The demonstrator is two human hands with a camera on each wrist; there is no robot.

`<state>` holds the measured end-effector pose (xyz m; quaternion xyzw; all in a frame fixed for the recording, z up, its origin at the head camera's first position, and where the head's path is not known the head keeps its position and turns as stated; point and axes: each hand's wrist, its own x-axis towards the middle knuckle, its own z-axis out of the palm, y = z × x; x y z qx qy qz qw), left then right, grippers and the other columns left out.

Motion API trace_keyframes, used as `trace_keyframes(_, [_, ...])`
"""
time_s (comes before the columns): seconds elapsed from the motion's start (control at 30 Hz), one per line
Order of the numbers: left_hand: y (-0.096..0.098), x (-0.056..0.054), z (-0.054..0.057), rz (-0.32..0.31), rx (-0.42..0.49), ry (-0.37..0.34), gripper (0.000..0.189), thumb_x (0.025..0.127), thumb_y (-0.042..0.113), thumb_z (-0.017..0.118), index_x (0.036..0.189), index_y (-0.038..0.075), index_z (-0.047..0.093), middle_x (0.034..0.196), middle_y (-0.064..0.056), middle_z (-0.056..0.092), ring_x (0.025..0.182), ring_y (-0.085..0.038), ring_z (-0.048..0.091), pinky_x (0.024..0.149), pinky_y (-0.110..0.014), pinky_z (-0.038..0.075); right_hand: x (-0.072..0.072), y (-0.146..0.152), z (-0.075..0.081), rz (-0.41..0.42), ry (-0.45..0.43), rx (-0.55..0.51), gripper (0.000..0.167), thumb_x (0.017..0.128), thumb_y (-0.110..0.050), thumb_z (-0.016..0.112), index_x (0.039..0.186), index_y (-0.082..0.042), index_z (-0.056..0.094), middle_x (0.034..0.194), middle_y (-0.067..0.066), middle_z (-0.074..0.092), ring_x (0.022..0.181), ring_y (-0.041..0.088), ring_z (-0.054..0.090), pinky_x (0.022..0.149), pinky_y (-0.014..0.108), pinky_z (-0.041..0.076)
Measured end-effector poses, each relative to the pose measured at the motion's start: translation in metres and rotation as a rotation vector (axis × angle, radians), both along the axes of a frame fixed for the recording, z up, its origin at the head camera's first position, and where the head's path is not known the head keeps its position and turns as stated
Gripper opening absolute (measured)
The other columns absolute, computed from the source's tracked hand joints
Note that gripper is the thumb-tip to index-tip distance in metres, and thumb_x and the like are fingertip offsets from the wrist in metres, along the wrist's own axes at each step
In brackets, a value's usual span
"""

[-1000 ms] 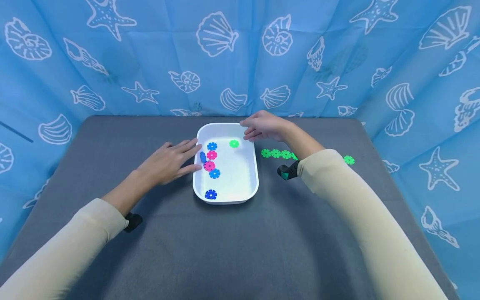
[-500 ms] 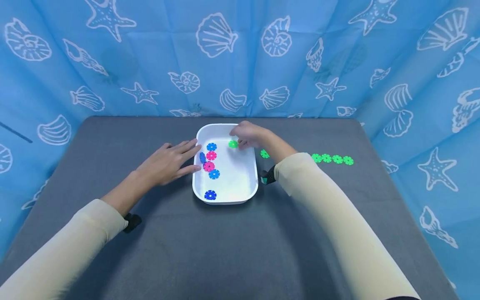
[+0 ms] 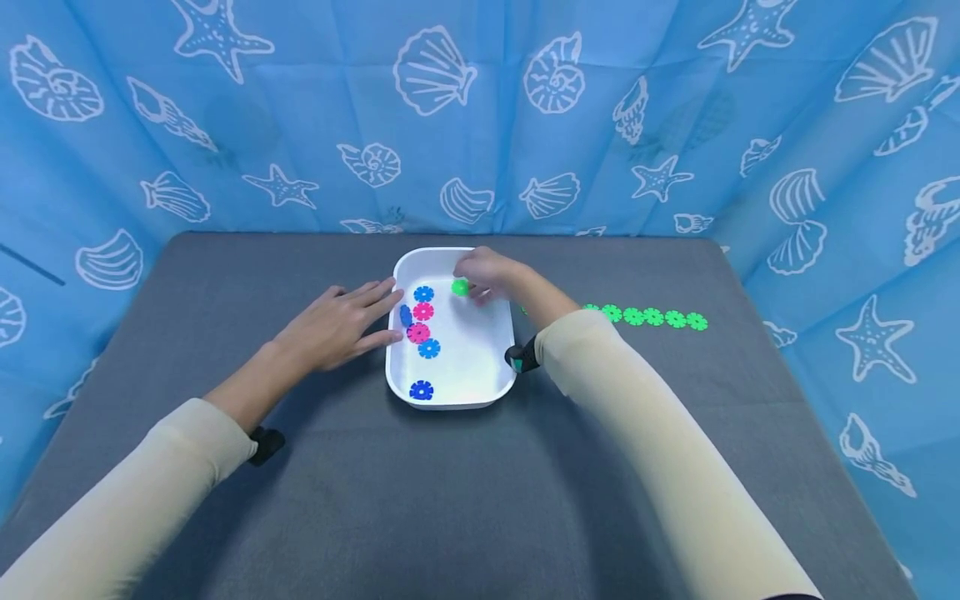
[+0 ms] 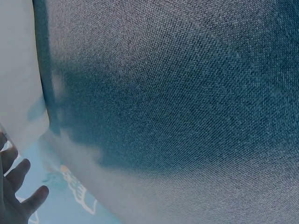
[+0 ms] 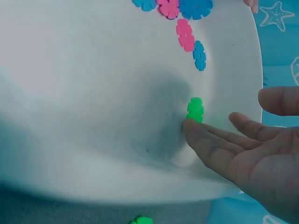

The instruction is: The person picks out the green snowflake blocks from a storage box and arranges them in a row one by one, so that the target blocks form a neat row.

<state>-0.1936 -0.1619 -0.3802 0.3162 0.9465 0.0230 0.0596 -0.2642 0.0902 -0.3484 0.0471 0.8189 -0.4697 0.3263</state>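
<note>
A green notched snowflake disc [image 3: 460, 287] lies near the far end of the white tray [image 3: 472, 358]. My right hand [image 3: 489, 271] reaches over the tray's far right side. In the right wrist view, a fingertip touches the green disc [image 5: 195, 109], while the thumb stays apart from it. My left hand [image 3: 337, 325] rests with spread, straight fingers at the tray's left rim. Along that side are pink discs [image 3: 423, 311] and blue discs [image 3: 429, 348], one of the blue ones tilted against the wall. A dark blue disc [image 3: 422, 390] lies near the front.
On the grey table [image 3: 420, 500], a row of several green discs [image 3: 653, 317] extends right of the tray, partly hidden by my right forearm. A blue curtain [image 3: 300, 125] with white shell prints hangs behind and at both sides.
My right hand has moved left and down from the tray's far right rim to the green disc. That disc has slid slightly left. The left hand stays put.
</note>
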Motion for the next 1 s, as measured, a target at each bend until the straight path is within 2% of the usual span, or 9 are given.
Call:
trace_keyframes(0.27, [0.001,0.0,0.0,-0.003,-0.006,-0.002,0.076,0.099,0.061,0.045,0.158,0.016,0.029,0.162,-0.014,0.025,0.146,-0.036,0.03,0.108,-0.065,0.031,-0.003,-0.003,-0.009,-0.081,0.019,-0.072,0.043,0.107,-0.018,0.042,0.147,-0.002,0.04,0.137,0.019,0.048,0.121,0.033,0.053,0.103,0.041,0.047])
trace_keyframes(0.37, [0.0,0.0,0.0,-0.006,0.001,0.003,0.076,0.099,0.06,0.047,0.158,0.015,0.03,0.162,-0.014,0.026,0.146,-0.036,0.03,0.108,-0.065,0.032,-0.002,-0.005,-0.011,-0.087,0.023,-0.108,0.043,0.107,-0.018,0.042,0.147,-0.001,0.039,0.136,0.021,0.047,0.119,0.035,0.053,0.104,0.041,0.046])
trace_keyframes(0.67, [0.0,0.0,-0.001,-0.005,0.001,0.005,0.076,0.099,0.062,0.045,0.158,0.016,0.029,0.162,-0.014,0.026,0.146,-0.036,0.029,0.108,-0.065,0.032,-0.002,-0.015,-0.018,-0.114,0.038,-0.155,0.039,0.106,-0.014,0.044,0.142,0.002,0.043,0.133,0.023,0.053,0.12,0.033,0.058,0.103,0.039,0.047])
trace_keyframes(1.0, [-0.001,0.0,-0.001,-0.011,0.006,0.006,0.076,0.099,0.062,0.045,0.158,0.016,0.03,0.162,-0.013,0.026,0.146,-0.035,0.03,0.108,-0.065,0.033,-0.004,-0.022,-0.026,-0.174,0.002,-0.24,0.036,0.106,-0.011,0.046,0.139,0.004,0.046,0.129,0.024,0.056,0.118,0.034,0.06,0.101,0.037,0.049])
